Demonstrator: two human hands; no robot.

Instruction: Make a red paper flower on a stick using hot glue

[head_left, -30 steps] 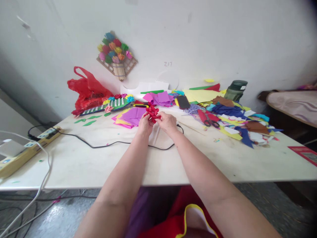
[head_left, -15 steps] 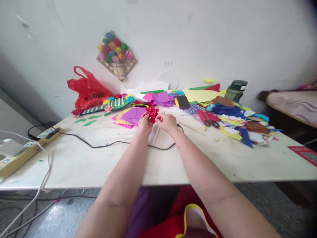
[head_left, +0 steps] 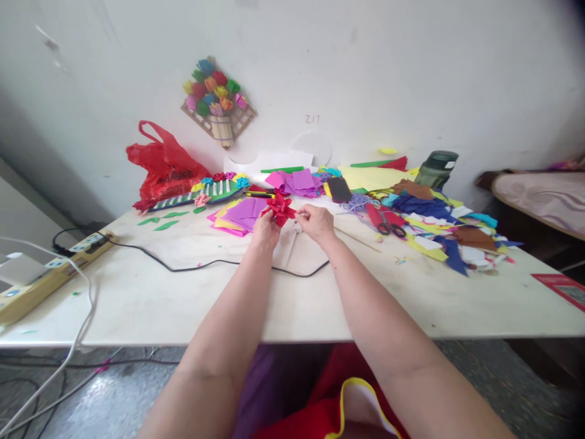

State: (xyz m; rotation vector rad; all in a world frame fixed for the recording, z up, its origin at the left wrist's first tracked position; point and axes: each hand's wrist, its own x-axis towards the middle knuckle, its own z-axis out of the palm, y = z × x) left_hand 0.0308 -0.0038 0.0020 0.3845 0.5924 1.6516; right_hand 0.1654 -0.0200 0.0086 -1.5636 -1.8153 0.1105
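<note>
A red paper flower with pointed petals is held up in my left hand, whose fingers are closed around its underside. Just right of the flower, my right hand is in a pinch, its fingertips slightly apart from the petals. Whatever lies between those fingertips is too small to make out. Below and between both hands, a pale slim object is partly visible on the table. Left of my left hand lies a stack of purple, yellow and pink paper sheets.
A black cord crosses the table from a power strip. Scissors, a thin stick, a phone and paper scraps lie right. Green paper leaves and a red bag are left.
My right hand has drawn a little to the right, away from the red flower. The flower, in my left hand, is tilted differently and shows more of its petals.
</note>
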